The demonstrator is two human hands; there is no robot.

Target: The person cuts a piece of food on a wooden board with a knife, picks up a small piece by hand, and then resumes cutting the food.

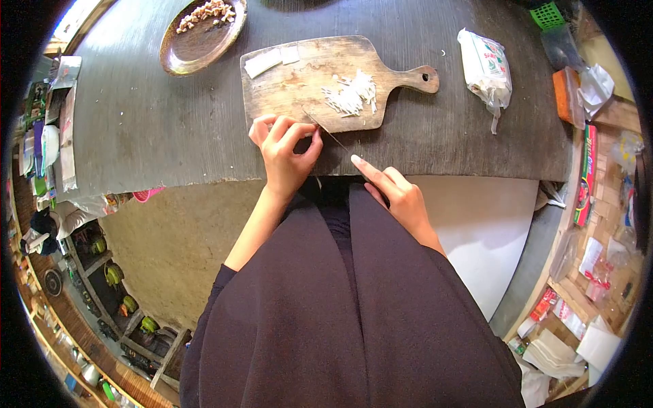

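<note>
A knife [333, 138] slants over the near edge of the wooden cutting board [306, 88], its tip to the upper left. My right hand [403, 202] is closed around its handle, index finger stretched along toward the blade. My left hand [289, 153] has thumb and fingers pinched together beside the blade near the tip; whatever is between them is hidden. On the board lies a pile of thin white strips [352, 94]. White flat pieces [264, 62] rest at the board's far left corner.
A brown plate [178, 54] with small diced pieces [206, 13] sits at the back left of the dark table [156, 129]. To the right lies a white plastic package [486, 68]. An orange sponge-like block [563, 95] and a green basket [546, 15] stand at the right edge.
</note>
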